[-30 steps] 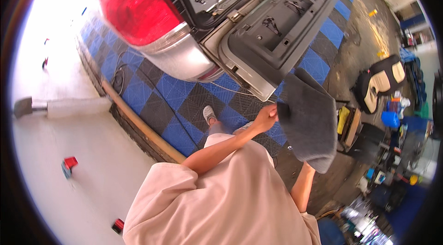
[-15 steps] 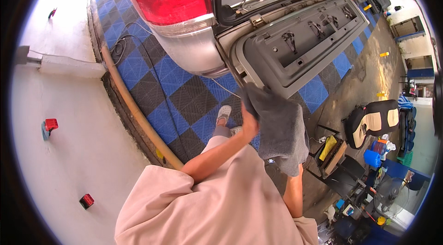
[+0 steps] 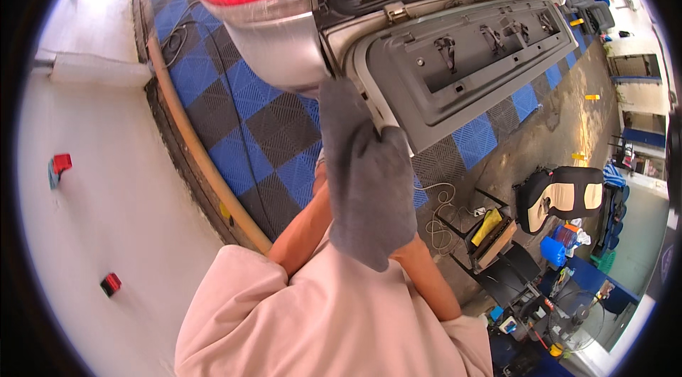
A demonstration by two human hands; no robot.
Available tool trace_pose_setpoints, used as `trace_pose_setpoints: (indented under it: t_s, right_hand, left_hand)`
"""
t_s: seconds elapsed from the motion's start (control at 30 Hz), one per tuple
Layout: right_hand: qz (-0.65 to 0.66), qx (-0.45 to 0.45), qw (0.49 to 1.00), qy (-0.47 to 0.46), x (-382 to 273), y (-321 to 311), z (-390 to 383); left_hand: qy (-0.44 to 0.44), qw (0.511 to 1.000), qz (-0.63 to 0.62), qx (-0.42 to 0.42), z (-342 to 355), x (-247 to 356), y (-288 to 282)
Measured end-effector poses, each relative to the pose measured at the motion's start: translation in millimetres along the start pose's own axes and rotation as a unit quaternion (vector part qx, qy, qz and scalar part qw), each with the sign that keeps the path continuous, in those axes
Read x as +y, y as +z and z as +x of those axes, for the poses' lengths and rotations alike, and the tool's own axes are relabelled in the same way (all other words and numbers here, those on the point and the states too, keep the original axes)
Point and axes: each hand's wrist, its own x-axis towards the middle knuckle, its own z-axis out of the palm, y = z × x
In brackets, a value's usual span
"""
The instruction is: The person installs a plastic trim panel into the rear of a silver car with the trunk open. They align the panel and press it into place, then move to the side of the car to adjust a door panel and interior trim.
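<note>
Cloth [image 3: 369,199], grey and folded, hangs in front of the person's pale pink shirt [image 3: 334,320], its top covering part of the view of the silver car's bumper [image 3: 284,57] and the lowered tailgate [image 3: 455,57]. The left hand is hidden behind it; the right hand [image 3: 405,247] (little more than its wrist end shows) goes under its lower edge, so I cannot tell how either set of fingers is closed. A pale round mark [image 3: 666,260] at the far right is too small to read. Blue and dark checkered tiles [image 3: 259,111] cover the floor beside a white wall [image 3: 78,121]; on the right, bare concrete [image 3: 543,118] carries a black-and-tan seat [image 3: 565,196], a yellow rag [image 3: 487,226] and a fan [image 3: 579,313].
</note>
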Motion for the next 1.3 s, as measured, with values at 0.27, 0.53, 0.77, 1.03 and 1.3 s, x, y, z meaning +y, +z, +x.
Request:
trace_pose_setpoints:
  t_s: [0.27,0.53,0.77,1.03,1.3]
  right_hand:
    - [0.060,-0.048,0.988,-0.134,4.4,-15.2,-21.1]
    - [-0.065,-0.167,0.977,-0.113,66.7,-74.0,-78.3]
    - [-0.222,-0.174,0.947,0.155,168.4,-98.2,-178.3]
    - [-0.151,-0.133,0.913,0.355,162.9,-111.4,-216.0]
    - [-0.169,0.024,0.967,0.191,186.8,-101.7,-85.5]
  left_hand:
    - [0.123,0.985,0.101,0.073,-67.6,-77.3,-79.7]
    - [0.325,0.838,0.424,0.110,-52.6,-48.2,-76.4]
    - [0.417,0.624,0.656,0.083,-3.8,-92.8,-44.8]
    - [0.466,0.537,0.700,0.062,58.3,-136.0,18.1]
    - [0.449,0.607,0.655,0.018,61.5,-130.3,15.5]
